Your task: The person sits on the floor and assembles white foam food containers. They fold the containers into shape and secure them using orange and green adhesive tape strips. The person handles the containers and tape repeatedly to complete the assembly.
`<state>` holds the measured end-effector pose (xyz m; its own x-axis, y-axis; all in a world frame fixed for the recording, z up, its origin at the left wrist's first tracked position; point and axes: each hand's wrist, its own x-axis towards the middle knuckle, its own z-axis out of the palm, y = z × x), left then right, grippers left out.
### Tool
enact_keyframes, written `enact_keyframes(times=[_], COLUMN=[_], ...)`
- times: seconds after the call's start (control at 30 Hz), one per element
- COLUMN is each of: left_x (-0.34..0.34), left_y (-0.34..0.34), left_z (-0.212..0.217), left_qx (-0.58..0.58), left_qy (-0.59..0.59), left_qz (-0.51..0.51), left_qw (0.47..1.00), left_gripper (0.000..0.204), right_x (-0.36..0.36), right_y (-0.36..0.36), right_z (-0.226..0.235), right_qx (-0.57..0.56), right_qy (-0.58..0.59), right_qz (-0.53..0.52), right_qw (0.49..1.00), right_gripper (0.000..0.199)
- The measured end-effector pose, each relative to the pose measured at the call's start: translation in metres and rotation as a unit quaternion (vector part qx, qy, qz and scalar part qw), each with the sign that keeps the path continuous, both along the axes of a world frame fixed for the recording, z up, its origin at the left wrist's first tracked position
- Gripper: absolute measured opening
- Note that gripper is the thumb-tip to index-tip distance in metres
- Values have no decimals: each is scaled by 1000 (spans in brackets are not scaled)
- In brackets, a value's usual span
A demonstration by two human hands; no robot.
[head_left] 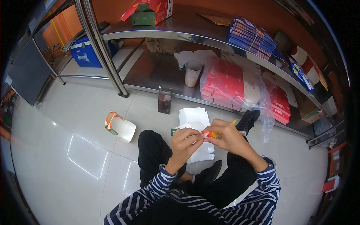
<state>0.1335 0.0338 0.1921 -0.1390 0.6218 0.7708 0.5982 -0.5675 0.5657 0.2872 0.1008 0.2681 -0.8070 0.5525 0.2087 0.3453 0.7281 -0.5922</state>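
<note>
Both hands meet over my crossed legs, on a small paper carton [213, 134] with orange and yellow print outside and a white inside. My left hand [185, 142] pinches its left edge between thumb and fingertips. At its right end my right hand [225, 135] grips the orange and yellow part, thumb below and fingers above. Much of the carton is hidden behind my fingers. White flat carton blanks [194, 114] lie on the floor beneath my hands. To the left stands a folded open carton [120, 127], white inside with orange and green print outside.
A phone [164, 100] leans against the low shelf [150, 80] ahead. That shelf bears a plastic cup [192, 74] and plastic-wrapped red and white cartons [225, 77]. Above are banded blue flat cartons [252, 37] and a red-green box [152, 13]. A blue cooler [88, 52] sits far left.
</note>
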Motion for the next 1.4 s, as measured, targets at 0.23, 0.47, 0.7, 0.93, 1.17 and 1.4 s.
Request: enact_keyframes(times=[0.23, 0.47, 0.7, 0.93, 1.17, 1.4], left_x=[-4, -51, -59, -34, -39, -36], left_y=[3, -8, -4, -1, 0, 1], left_z=[3, 6, -12, -13, -1, 19], left_qx=[-95, -253, -273, -264, -259, -232], left_qy=[-76, 153, 14, -93, -2, 167], left_qz=[-57, -62, -116, -66, -111, -152], left_qw=[991, 953, 955, 958, 960, 946], left_gripper=[17, 33, 22, 18, 13, 12], right_x=[-2, 12, 12, 0, -4, -3], right_y=[-1, 6, 14, 9, 10, 5], right_z=[-4, -6, -6, -14, -15, -24], right_qx=[55, 43, 63, 121, 300, 335], right_qy=[9, 50, -33, -36, -9, 13], right_qz=[24, -107, -103, -27, 152, 187], right_qw=[998, 992, 992, 992, 942, 923], right_gripper=[11, 13, 15, 10, 11, 13])
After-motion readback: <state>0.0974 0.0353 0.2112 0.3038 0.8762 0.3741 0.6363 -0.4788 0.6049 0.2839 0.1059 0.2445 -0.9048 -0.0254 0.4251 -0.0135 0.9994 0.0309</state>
